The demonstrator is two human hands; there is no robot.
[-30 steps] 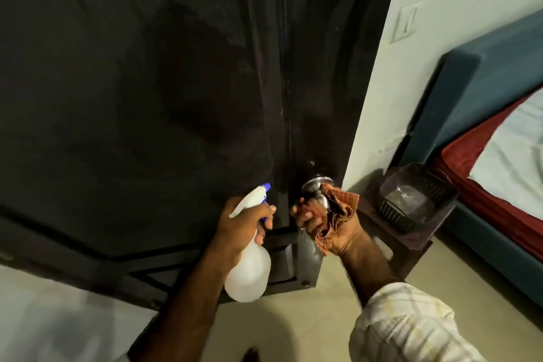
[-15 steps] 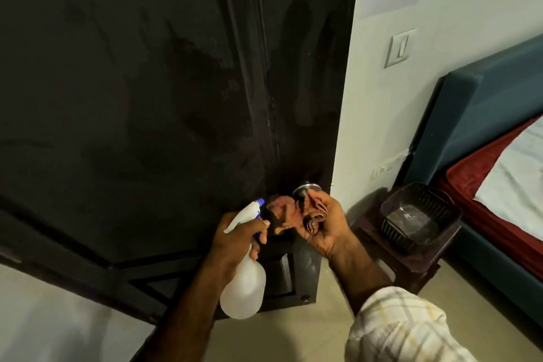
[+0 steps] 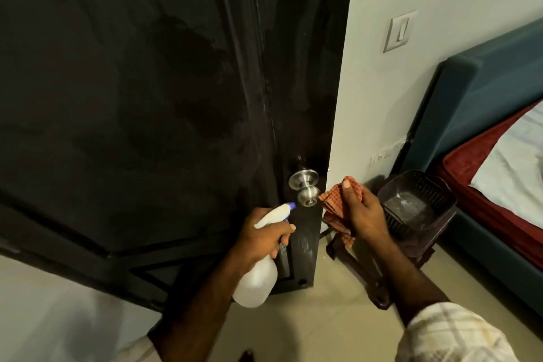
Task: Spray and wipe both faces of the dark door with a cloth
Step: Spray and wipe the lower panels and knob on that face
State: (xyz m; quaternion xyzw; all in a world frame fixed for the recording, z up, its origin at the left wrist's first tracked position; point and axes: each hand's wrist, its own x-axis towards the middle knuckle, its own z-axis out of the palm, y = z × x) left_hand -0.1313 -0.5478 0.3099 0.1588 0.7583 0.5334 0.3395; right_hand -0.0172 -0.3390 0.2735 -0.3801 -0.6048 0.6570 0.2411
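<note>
The dark door (image 3: 141, 103) fills the left and middle of the view, with darker wet patches on its face. A steel knob (image 3: 305, 188) sticks out near its right edge. My left hand (image 3: 261, 236) grips a white spray bottle (image 3: 258, 270) with a blue nozzle, which points toward the knob. My right hand (image 3: 363, 211) holds a folded orange checked cloth (image 3: 338, 203) just right of the knob, apart from it.
A white wall (image 3: 382, 103) with a light switch (image 3: 400, 31) runs right of the door. A dark basket (image 3: 417, 203) sits on a low dark stool (image 3: 376, 270) by the wall. A teal bed frame (image 3: 482, 103) with red bedding stands at the right.
My right hand has come off the knob and moved right with the cloth, so the knob now shows bare. The view has tilted up a little. The left hand keeps the bottle.
</note>
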